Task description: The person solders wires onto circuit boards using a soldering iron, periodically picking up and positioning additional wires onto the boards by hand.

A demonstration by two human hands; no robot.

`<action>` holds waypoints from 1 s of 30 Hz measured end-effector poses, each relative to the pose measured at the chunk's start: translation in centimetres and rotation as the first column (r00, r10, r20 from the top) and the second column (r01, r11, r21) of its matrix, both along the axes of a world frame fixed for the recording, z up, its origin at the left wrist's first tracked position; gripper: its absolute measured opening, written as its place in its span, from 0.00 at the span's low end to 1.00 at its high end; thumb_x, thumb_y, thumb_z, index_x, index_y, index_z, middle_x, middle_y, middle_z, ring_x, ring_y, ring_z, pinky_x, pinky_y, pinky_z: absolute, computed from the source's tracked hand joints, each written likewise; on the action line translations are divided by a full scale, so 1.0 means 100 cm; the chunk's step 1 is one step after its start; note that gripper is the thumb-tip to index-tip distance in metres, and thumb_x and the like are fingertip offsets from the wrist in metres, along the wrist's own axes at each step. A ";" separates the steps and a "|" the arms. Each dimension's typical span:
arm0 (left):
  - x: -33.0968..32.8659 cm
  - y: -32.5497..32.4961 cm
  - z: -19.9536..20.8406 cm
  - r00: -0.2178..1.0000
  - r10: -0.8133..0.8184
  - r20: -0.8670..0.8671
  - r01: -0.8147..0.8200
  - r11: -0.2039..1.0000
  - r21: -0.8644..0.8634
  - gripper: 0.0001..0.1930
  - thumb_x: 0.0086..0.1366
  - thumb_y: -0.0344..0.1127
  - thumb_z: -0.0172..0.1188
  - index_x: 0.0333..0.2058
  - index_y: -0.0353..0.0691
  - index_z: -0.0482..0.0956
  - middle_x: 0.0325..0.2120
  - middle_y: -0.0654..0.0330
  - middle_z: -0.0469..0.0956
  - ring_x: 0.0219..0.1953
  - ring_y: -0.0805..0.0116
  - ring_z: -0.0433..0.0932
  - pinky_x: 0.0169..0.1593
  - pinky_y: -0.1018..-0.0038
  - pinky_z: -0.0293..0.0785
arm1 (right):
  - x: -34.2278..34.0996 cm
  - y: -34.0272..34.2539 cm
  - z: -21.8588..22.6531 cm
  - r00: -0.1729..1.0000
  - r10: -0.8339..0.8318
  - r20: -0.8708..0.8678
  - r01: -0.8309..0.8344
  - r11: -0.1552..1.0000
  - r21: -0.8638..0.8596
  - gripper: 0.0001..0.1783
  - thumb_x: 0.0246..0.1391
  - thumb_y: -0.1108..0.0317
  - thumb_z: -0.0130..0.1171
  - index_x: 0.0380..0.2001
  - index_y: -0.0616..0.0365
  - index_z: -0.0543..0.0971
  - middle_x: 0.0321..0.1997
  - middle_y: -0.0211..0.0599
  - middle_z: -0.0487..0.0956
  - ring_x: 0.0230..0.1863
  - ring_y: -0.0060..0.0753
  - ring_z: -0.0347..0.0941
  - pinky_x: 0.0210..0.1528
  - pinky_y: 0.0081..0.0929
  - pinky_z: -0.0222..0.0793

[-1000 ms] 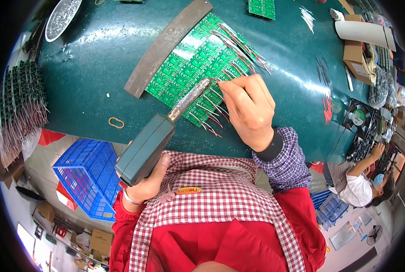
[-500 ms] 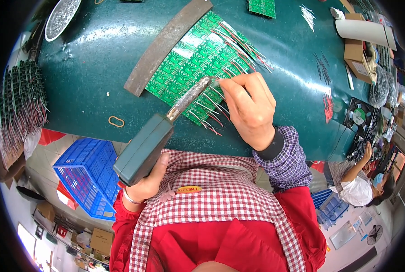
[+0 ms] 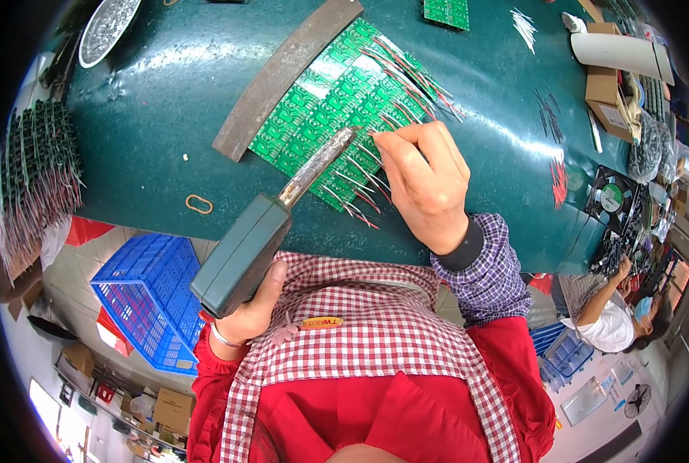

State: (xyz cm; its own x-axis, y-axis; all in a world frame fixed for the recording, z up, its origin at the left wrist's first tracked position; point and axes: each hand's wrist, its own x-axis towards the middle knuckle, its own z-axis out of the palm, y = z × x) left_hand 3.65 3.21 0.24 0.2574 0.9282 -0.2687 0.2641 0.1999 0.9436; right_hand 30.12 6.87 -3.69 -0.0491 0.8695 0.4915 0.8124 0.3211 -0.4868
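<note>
My left hand (image 3: 253,315) is closed around the handle of a dark green soldering gun (image 3: 245,245). Its stained metal barrel points up and right over a panel of green circuit boards (image 3: 302,123), the tip just short of my right fingertips. My right hand (image 3: 431,184) pinches a thin wire at the right part of the panel; most of that wire is hidden by the fingers. Red, white and black wires (image 3: 412,76) stick out from the boards in a row along their right side. A curved grey metal bar (image 3: 279,81) lies along the panel's upper left edge.
On the green table (image 3: 144,170) lie a rubber band (image 3: 199,204), loose red wires (image 3: 558,185) and a small fan (image 3: 611,194). A dish of metal bits (image 3: 107,35) stands far left, wired boards (image 3: 40,162) below it. A blue crate (image 3: 148,301) is beside me; a co-worker (image 3: 610,316) sits right.
The soldering gun has drawn back slightly to the left, so its tip is a little farther from my right fingertips. My right hand stays almost in place, still pinching.
</note>
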 end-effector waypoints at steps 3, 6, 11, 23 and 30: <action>0.001 0.000 0.000 1.000 0.012 -0.001 -0.012 1.000 -0.009 0.13 0.58 0.26 0.65 0.43 0.31 0.79 0.36 0.57 0.81 0.36 0.68 0.79 0.39 0.74 0.74 | 0.000 -0.001 0.000 1.000 -0.004 -0.003 0.004 1.000 -0.003 0.12 0.38 0.82 0.63 0.31 0.63 0.79 0.28 0.35 0.72 0.27 0.35 0.69 0.26 0.29 0.67; 0.003 0.000 -0.004 1.000 0.010 -0.030 -0.010 1.000 0.013 0.13 0.56 0.26 0.66 0.41 0.31 0.80 0.34 0.57 0.82 0.34 0.68 0.80 0.38 0.73 0.75 | 0.000 -0.001 0.001 1.000 -0.007 0.001 0.007 1.000 0.001 0.12 0.37 0.82 0.63 0.31 0.63 0.79 0.28 0.35 0.72 0.28 0.35 0.69 0.26 0.29 0.67; 0.008 0.001 -0.009 0.997 0.024 -0.077 -0.015 0.993 0.113 0.13 0.53 0.26 0.68 0.38 0.32 0.81 0.32 0.56 0.82 0.31 0.67 0.81 0.37 0.73 0.76 | 0.001 -0.002 -0.001 1.000 -0.009 -0.007 0.009 1.000 0.008 0.12 0.37 0.82 0.63 0.31 0.62 0.79 0.27 0.35 0.72 0.27 0.35 0.69 0.27 0.29 0.67; -0.007 0.015 -0.009 0.991 0.093 -0.092 -0.063 0.956 0.285 0.20 0.56 0.18 0.59 0.49 0.27 0.72 0.39 0.49 0.78 0.19 0.76 0.70 0.22 0.80 0.65 | -0.002 0.002 0.001 1.000 -0.019 -0.004 0.019 1.000 -0.012 0.12 0.38 0.82 0.63 0.31 0.62 0.79 0.27 0.35 0.71 0.27 0.35 0.69 0.27 0.30 0.66; -0.011 0.071 0.021 0.916 0.368 0.158 -0.396 0.773 0.495 0.23 0.57 0.17 0.58 0.53 0.29 0.70 0.44 0.50 0.78 0.23 0.74 0.72 0.26 0.79 0.68 | -0.004 0.000 0.012 1.000 -0.019 -0.001 0.019 0.999 -0.042 0.14 0.37 0.84 0.62 0.31 0.61 0.79 0.27 0.35 0.72 0.28 0.36 0.69 0.29 0.31 0.67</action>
State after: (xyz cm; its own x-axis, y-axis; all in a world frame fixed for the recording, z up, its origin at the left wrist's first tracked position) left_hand 2.52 10.33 2.34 -0.1483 0.9512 0.2705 0.2195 -0.2350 0.9469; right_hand 29.73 6.91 -2.51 -0.0322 0.8903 0.4543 0.8175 0.2850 -0.5005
